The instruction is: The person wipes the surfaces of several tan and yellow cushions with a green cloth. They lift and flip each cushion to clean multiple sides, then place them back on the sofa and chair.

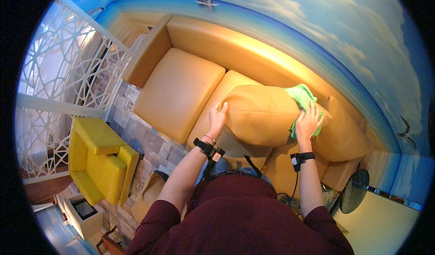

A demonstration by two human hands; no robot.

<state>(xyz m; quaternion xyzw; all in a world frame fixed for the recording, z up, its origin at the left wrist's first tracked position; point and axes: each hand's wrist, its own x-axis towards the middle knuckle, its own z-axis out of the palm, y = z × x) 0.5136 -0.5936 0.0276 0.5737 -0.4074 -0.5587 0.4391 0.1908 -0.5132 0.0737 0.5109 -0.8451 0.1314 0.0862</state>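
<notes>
A tan leather-look cushion [261, 114] is held up in front of me, over the seat of a tan sofa [180, 91]. My left hand [218, 117] grips the cushion's left corner, thumb on top. Near the cushion's right end, my right hand [307, 122] lies with its fingers over a green cloth [301, 95], pressing it against the cushion. Part of the cloth shows above the fingers and part below them. Another tan cushion [343, 132] leans in the sofa's right corner, just beyond my right hand. Both my wrists wear black straps with small devices.
The sofa's backrest [238, 47] runs along a wall painted with sea and sky. A yellow-green armchair [98, 163] stands at the left, by a white lattice partition [71, 61]. At the lower right are a dark round object [355, 190] and a pale surface [377, 221].
</notes>
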